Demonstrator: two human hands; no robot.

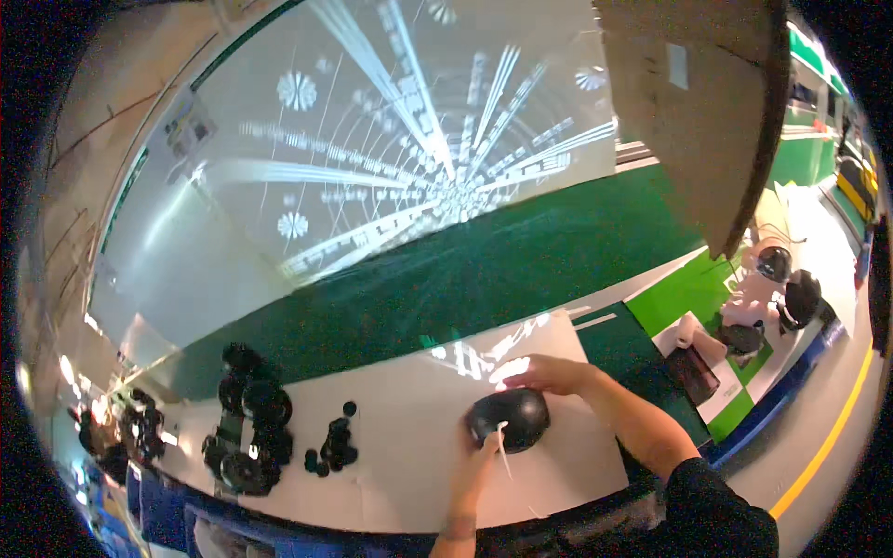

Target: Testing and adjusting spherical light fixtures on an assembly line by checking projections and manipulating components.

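A black, smooth, rounded object [523, 409], shaped like a small dome, is between my hands above the white work surface. My left hand [478, 465] grips its near left side, closed on the edge with the thumb in front. Across the far right side curves my right hand [549, 375], its fingers partly washed out by glare. A thin white strip [505, 456] hangs down from the front of the object beside my left thumb. I cannot make out what the strip is fixed to.
Clusters of black round parts [251, 418] stand at the left, with a smaller black group [335, 448] nearer. To the right, a green and white board [670, 307] bears several dark parts. A brown cardboard panel [693, 102] hangs at upper right, and blue bins [177, 507] line the near left edge.
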